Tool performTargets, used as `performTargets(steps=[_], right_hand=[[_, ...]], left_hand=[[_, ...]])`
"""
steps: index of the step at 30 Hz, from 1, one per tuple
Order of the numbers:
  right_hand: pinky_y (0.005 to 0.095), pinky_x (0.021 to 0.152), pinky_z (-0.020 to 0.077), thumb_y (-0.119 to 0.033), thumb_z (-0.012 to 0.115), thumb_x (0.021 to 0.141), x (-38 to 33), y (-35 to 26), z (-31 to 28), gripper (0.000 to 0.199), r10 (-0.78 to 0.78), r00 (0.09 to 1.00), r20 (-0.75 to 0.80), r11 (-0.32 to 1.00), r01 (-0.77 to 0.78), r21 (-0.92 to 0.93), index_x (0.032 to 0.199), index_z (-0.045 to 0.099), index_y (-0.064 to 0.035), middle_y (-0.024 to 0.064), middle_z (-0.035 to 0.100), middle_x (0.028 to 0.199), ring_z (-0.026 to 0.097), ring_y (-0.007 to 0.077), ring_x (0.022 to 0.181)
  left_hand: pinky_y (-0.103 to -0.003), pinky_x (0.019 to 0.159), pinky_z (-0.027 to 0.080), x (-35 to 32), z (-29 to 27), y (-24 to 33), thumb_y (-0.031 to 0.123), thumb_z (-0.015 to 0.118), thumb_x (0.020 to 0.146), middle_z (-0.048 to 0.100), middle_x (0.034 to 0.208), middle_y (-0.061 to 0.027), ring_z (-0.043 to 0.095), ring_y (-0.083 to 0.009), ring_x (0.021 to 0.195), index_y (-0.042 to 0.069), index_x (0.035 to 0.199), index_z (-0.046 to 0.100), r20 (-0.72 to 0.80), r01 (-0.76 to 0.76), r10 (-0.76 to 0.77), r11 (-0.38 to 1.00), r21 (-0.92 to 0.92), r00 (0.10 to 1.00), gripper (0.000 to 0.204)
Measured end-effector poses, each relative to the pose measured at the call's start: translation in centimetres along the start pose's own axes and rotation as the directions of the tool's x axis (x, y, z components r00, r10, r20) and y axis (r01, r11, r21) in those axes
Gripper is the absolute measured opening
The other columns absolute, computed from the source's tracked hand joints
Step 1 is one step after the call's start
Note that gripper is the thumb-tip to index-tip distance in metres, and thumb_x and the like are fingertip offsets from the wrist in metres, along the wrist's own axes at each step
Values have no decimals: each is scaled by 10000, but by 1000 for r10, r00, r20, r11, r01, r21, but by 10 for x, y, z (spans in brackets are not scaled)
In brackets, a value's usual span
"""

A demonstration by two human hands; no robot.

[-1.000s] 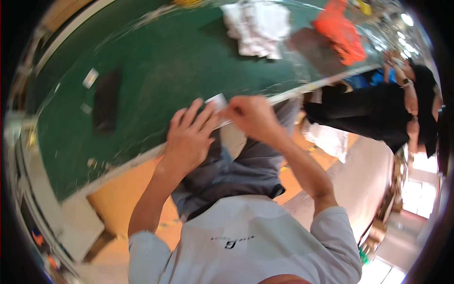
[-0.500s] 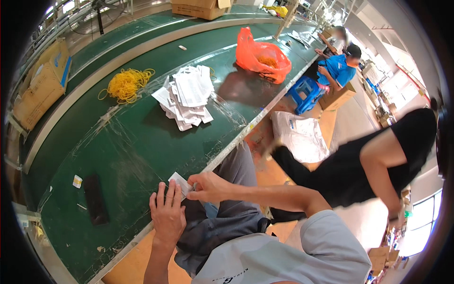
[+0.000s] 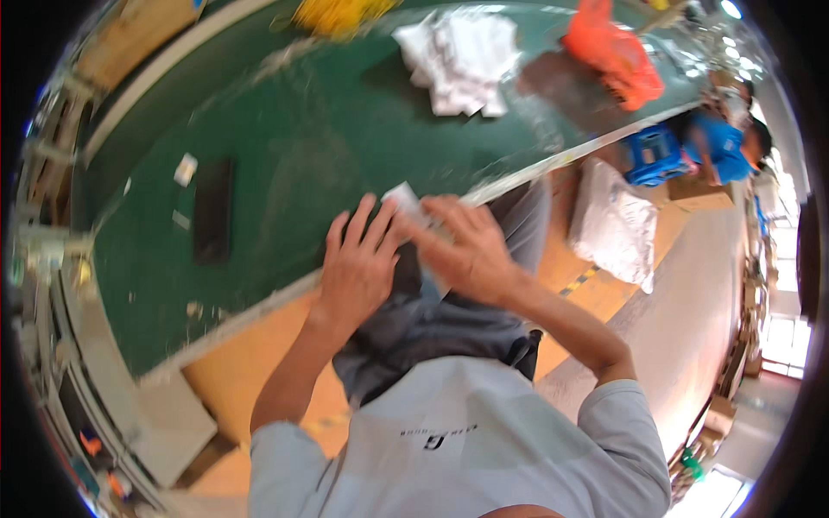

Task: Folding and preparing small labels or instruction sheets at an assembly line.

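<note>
A small piece of white paper [image 3: 404, 200] lies at the near edge of the green table, between my two hands. My left hand [image 3: 358, 263] rests beside it with the fingers stretched out and spread, the fingertips close to the paper's left side. Thumb and fingers of my right hand [image 3: 471, 250] are bent over the right part of the paper and hide some of it; motion blurs them a little. Farther up the table sits a loose stack of white papers [image 3: 462, 56].
Yellow rubber bands [image 3: 341, 13] and a red plastic bag [image 3: 613, 56] lie at the back. A dark flat object [image 3: 213, 210] and a small white packet [image 3: 185, 169] are to the left. A silvery sack [image 3: 613, 224], a blue stool [image 3: 652, 155] and a seated person in blue [image 3: 715, 148] are right.
My view has swung down and left, so the table sits higher in it. My right hand has turned more over the paper, its fingers spread wider. The passing person in black is gone from view.
</note>
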State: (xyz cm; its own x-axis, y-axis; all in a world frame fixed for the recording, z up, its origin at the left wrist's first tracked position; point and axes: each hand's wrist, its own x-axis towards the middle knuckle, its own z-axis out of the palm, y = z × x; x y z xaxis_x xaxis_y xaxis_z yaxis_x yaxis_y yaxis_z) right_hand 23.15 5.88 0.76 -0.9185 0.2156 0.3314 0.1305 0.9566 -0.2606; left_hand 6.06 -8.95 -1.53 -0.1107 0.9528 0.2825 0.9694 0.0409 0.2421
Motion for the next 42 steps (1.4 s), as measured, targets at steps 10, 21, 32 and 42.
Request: performTargets(steps=[10,21,32,42], right_hand=[[443,990,462,-87,713,803,-11,5,19,537,-45,999,-10,997,44,-63,1336,680,-145,113,545,1429,565,301,1297],[424,923,512,-146,807,804,-15,21,14,461,-90,989,-114,994,97,57,1255,711,-121,86,634,1294,619,300,1171],[410,811,504,-140,859,767,2,17,38,413,-91,966,-242,978,133,162,1159,731,-120,45,664,1107,647,257,1000],[402,797,464,-98,831,756,17,0,40,305,114,967,-226,976,-66,207,1028,694,-114,52,640,1018,622,265,919]], left_hand=[[-512,1169,342,-11,9,-1,166,829,791,494,1603,-56,442,-315,1462,120,1464,597,11,58,-58,998,-18,998,713],[-495,1161,359,-10,6,-3,165,836,784,517,1591,-36,470,-296,1445,150,1458,611,8,59,-59,997,-41,998,711],[-504,1138,377,-6,3,-1,162,801,804,563,1549,-45,495,-306,1419,125,1414,650,-27,77,-80,993,-92,996,629],[-510,1121,380,-5,6,-1,149,765,816,588,1519,-55,506,-317,1393,100,1373,682,-58,72,-77,993,-91,995,565]])
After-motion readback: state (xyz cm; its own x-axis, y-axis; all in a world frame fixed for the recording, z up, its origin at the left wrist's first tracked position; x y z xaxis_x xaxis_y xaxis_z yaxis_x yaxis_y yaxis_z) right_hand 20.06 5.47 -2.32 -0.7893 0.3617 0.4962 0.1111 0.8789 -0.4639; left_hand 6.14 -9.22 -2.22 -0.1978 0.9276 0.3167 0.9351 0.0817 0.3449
